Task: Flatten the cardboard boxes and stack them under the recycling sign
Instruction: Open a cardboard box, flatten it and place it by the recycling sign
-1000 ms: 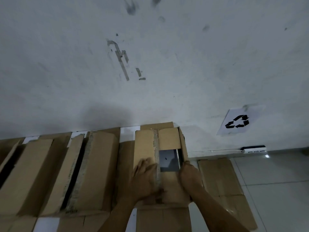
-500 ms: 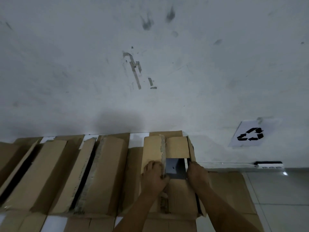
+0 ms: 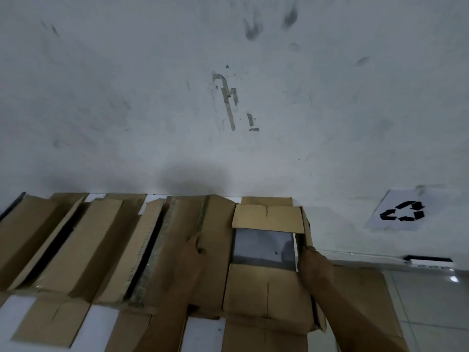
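An open brown cardboard box (image 3: 266, 290) stands against the wall, and the grey floor shows through its open middle. My left hand (image 3: 194, 252) holds the box's left flap (image 3: 215, 262) at its outer edge, with that flap swung out to the left. My right hand (image 3: 314, 265) grips the narrow right flap (image 3: 305, 232), which stands on edge. The far flap (image 3: 266, 218) and the near flap lie flat. The white recycling sign (image 3: 403, 212) hangs on the wall to the right.
Several more cardboard boxes (image 3: 76, 245) line the wall to the left, their flaps partly open. Flattened cardboard (image 3: 368, 288) lies on the tiled floor under my right arm, below the sign. A power strip (image 3: 429, 260) sits at the wall's foot.
My left hand has pulled the left flap up and over to the left, widening the opening. My right hand has pushed the right flap outward. The view has tilted left and up.
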